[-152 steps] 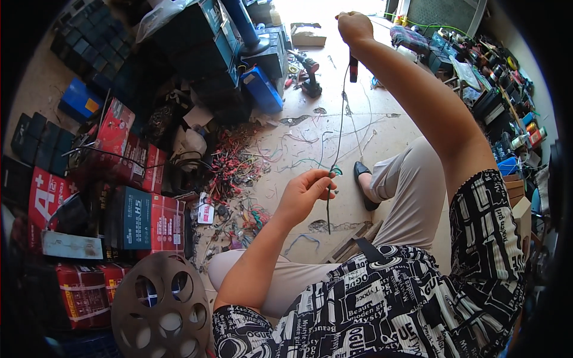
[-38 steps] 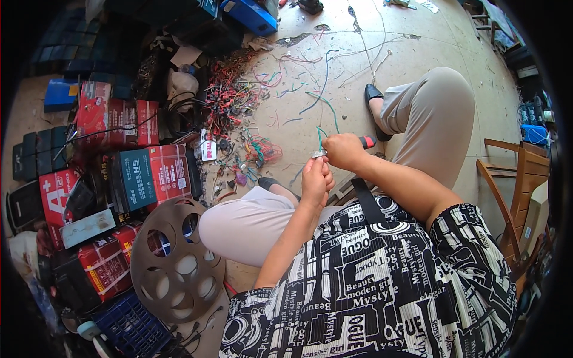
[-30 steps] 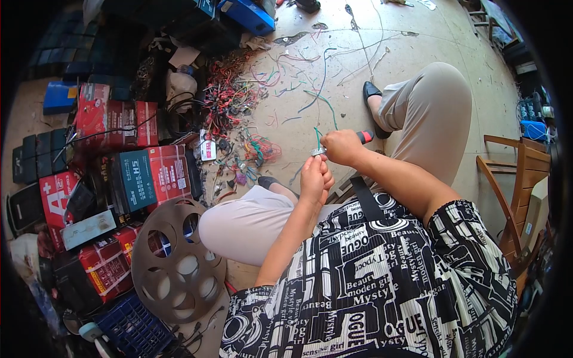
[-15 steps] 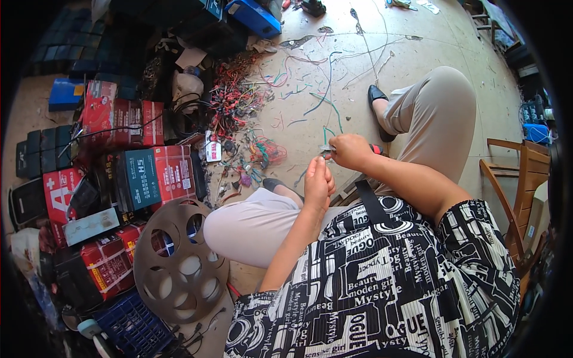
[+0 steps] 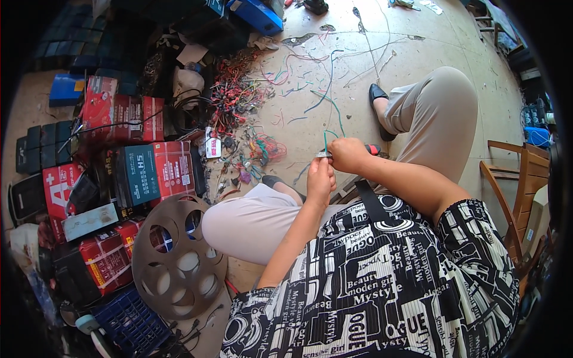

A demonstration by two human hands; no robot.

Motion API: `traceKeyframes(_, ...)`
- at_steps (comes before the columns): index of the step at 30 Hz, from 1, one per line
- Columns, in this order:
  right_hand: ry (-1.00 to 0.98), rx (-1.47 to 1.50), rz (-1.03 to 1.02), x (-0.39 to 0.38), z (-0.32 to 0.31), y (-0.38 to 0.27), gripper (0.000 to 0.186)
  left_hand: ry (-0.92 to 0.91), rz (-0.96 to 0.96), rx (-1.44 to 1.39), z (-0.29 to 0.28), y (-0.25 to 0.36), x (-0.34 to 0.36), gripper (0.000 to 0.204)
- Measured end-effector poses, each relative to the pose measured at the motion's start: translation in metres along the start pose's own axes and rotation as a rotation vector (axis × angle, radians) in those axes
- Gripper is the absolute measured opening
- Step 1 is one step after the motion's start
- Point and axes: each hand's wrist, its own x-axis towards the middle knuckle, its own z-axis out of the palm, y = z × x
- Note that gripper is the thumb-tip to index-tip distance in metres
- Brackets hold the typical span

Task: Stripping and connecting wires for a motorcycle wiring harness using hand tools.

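Observation:
My left hand (image 5: 322, 179) is closed, with thumb and fingers pinched at a small silvery piece (image 5: 324, 154) beside a short green wire (image 5: 326, 138); exactly what lies between the fingertips is hard to make out. Just to its right, my right hand (image 5: 347, 154) is closed round a tool with a red and black handle (image 5: 372, 148), whose far end is mostly hidden by the hands. Both hands meet above my lap, over the gap between my bent legs. Loose wires (image 5: 316, 101) lie on the floor beyond them.
On my left are stacked red and dark battery boxes (image 5: 167, 173), a holed metal disc (image 5: 173, 280), a blue crate (image 5: 128, 322) and a heap of wire scraps (image 5: 230, 89). A wooden chair (image 5: 519, 185) stands at my right. A blue case (image 5: 253, 15) sits at the back.
Since the oldest frame my raised right hand has come down to meet my left, and the long dark cable no longer hangs between them. Over the last second the hands shift only slightly.

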Motion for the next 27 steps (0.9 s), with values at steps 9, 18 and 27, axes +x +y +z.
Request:
traceKeyframes(9, -0.022, -0.035, 0.041, 0.005, -0.004, 0.003, 0.015, -0.042, -0.049, -0.098, 0.003, 0.003, -0.004, 0.016)
traceKeyframes(18, 0.024, -0.006, 0.043, 0.011, 0.004, 0.016, 0.014, -0.049, -0.065, -0.128, 0.000, 0.002, -0.005, 0.018)
traceKeyframes(27, 0.069, -0.012, 0.070, 0.013, 0.011, 0.018, 0.011, -0.077, -0.108, -0.167, 0.003, 0.004, -0.010, 0.018)
